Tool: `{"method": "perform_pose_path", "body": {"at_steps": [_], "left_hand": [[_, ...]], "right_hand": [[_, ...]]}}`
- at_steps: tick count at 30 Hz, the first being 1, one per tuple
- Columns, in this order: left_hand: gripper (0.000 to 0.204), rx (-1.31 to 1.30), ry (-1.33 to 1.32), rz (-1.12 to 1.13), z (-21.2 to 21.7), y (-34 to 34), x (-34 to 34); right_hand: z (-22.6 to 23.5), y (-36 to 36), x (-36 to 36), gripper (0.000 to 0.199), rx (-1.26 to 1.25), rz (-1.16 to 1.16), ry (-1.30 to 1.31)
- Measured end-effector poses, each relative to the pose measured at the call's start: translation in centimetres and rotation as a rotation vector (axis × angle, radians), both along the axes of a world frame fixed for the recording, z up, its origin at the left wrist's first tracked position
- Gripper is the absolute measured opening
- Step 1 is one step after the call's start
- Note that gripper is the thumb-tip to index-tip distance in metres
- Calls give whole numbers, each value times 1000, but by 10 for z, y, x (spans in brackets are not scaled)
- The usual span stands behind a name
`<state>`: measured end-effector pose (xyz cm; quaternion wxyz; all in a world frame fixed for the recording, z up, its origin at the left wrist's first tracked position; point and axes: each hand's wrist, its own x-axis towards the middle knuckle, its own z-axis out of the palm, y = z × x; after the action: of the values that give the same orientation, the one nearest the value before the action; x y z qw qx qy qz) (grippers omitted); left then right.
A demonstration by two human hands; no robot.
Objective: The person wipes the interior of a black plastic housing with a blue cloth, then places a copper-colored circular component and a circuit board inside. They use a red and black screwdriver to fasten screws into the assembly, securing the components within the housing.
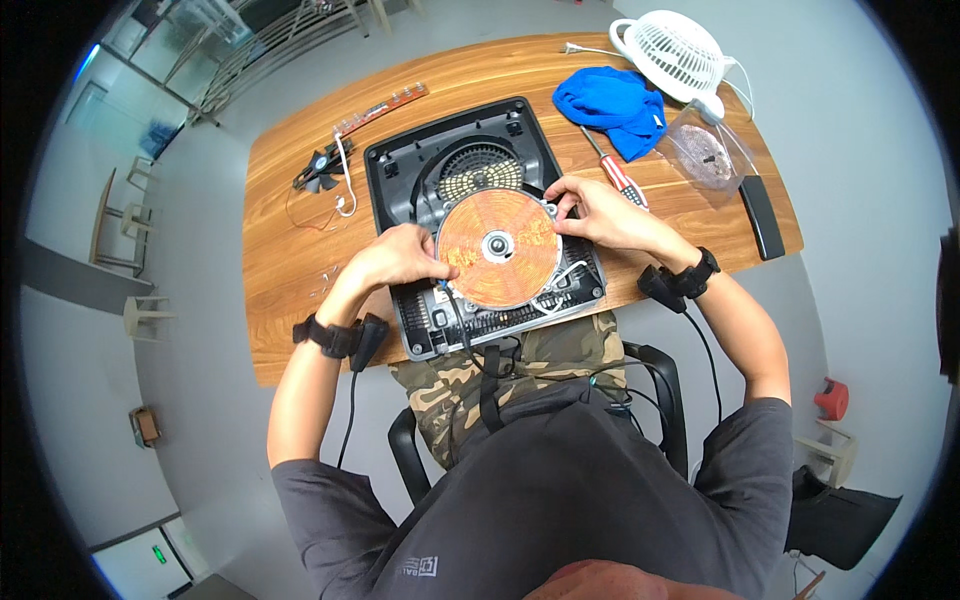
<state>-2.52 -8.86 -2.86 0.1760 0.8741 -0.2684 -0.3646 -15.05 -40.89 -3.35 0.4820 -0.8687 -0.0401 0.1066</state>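
Note:
A round copper induction coil with a pale hub in its middle lies over the near half of an open black cooker housing. My left hand pinches the coil's left rim, thumb on the windings and fingers partly hidden beneath. At its upper right edge, next to a small metal lug, my right hand has thumb and fingers closed on the rim. Beyond the coil, a round vent grille shows in the housing. White wires come out at the coil's lower right, and a black cable runs toward my lap.
On the wooden table, a small black fan and a red circuit strip lie to the left. Rightward are a blue cloth, a screwdriver, a clear plastic container, a white fan and a black bar.

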Motion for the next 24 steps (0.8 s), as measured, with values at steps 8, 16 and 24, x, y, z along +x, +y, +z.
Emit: {"method": "perform_pose_path", "body": {"at_steps": [8, 16, 24], "left_hand": [[46, 22, 92, 36, 12, -3, -5], [45, 49, 130, 18, 8, -2, -2], [56, 34, 110, -16, 4, -1, 3]], "right_hand": [[1, 9, -8, 41, -83, -103, -77], [5, 12, -10, 38, -152, -83, -108], [10, 11, -10, 34, -70, -94, -98]]}}
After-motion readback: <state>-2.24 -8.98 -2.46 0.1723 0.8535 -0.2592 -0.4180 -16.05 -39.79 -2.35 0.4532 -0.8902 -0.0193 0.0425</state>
